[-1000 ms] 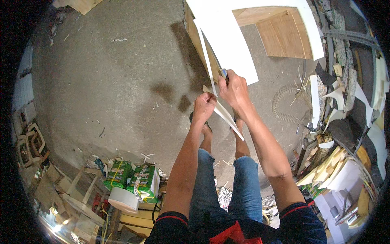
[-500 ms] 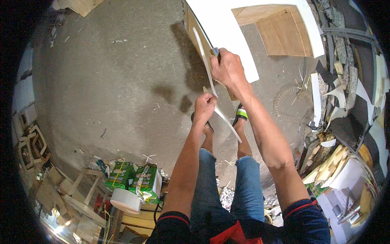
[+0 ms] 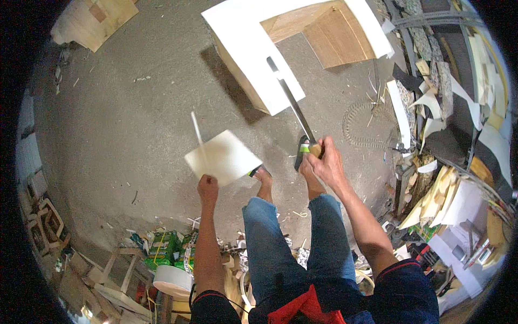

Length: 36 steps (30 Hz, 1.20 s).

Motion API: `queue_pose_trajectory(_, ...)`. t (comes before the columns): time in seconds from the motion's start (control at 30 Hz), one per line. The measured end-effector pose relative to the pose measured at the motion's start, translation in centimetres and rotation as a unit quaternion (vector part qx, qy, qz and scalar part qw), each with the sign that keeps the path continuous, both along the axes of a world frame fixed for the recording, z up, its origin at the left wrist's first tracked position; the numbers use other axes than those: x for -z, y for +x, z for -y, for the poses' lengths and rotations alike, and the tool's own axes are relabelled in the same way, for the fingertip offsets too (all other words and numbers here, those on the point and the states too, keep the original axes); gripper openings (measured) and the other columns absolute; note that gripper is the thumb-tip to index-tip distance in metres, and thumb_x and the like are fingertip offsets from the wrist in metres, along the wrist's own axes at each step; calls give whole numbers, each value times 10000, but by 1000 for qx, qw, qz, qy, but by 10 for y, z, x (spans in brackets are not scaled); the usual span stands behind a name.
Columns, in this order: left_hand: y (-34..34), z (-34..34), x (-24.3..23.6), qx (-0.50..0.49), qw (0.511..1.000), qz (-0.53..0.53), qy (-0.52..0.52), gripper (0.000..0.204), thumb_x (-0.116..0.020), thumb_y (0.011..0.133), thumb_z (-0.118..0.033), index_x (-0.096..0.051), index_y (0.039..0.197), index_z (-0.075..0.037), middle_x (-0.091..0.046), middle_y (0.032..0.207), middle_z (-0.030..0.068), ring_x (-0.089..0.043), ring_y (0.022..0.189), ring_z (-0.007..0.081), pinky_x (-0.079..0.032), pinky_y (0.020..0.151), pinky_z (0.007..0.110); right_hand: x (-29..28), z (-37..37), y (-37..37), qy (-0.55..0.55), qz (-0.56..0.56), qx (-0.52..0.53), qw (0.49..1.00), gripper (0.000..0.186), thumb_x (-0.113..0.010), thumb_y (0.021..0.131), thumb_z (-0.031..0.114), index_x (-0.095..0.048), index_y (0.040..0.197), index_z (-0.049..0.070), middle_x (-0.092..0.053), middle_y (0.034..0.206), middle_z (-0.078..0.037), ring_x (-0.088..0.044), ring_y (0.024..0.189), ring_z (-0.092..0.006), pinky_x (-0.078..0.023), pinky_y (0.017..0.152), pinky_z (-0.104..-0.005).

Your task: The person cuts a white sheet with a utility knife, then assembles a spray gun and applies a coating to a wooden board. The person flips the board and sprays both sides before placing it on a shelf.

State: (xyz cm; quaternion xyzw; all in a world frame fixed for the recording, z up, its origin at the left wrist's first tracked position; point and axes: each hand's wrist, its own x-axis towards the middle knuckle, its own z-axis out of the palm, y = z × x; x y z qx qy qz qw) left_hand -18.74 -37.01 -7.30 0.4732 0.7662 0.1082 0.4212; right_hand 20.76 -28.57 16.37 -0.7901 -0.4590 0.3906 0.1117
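My right hand (image 3: 326,164) is wrapped round the wooden handle of a long, narrow-bladed knife (image 3: 294,107). The blade points up and away, its far end over the white padded top of a wooden frame (image 3: 243,46). To the left, my left hand (image 3: 208,186) is closed at the near edge of a flat, cream foam piece (image 3: 229,156), blurred by motion. A thin white strip (image 3: 196,128) sticks out beyond the foam; whether the two are joined I cannot tell.
A coiled air hose (image 3: 356,127) lies on the floor at right, beside piled foam offcuts (image 3: 431,200). Green packages (image 3: 164,245) and a white roll (image 3: 172,281) are at near left. A plywood panel (image 3: 97,21) is at far left.
The knife has come away from the frame's left edge, back toward me. My left hand has swung left and nearer with the foam. The frame appears farther left in view.
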Motion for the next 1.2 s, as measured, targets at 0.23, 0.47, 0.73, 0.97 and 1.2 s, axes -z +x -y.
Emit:
queue_pose_trajectory(0.23,-23,62,-60,-49,997,46,-26,187,-592,830,-154,-527,741,-4,-505,637,87,-486,626,199,-434,608,375,28,-22,19,164,-29,-30,986,490,-569,911,126,-466,1388,79,-629,976,-216,-645,875,-301,-512,772,-421)
queue_pose_trajectory(0.47,117,138,-115,-64,994,68,-57,143,-587,839,-107,-499,752,-36,-466,657,-3,-440,606,109,-394,539,289,50,-12,67,28,-100,-31,994,508,-468,988,210,-351,1445,21,-468,1342,-211,-547,1169,-362,-467,980,-491)
queue_pose_trajectory(0.73,378,246,-168,28,992,120,-23,178,-586,913,-77,-465,783,-83,-493,684,-6,-448,567,75,-407,482,258,26,326,311,194,23,-42,980,656,-600,844,85,-446,1462,241,-477,985,-173,-557,884,-342,-516,695,-415)
queue_pose_trajectory(0.97,699,297,-230,189,952,238,-35,145,-577,970,-128,-511,866,-52,-540,782,24,-512,655,113,-456,556,267,42,724,587,-181,142,254,939,717,-591,760,46,-427,1447,167,-652,1062,-206,-654,962,-336,-557,780,-436)
queue_pose_trajectory(1.2,984,361,-252,325,870,370,25,130,-560,974,-160,-580,1003,-35,-623,938,85,-601,833,154,-508,618,307,40,962,677,-69,183,548,813,588,-587,790,76,-520,1371,127,-664,947,-249,-645,909,-393,-529,816,-463)
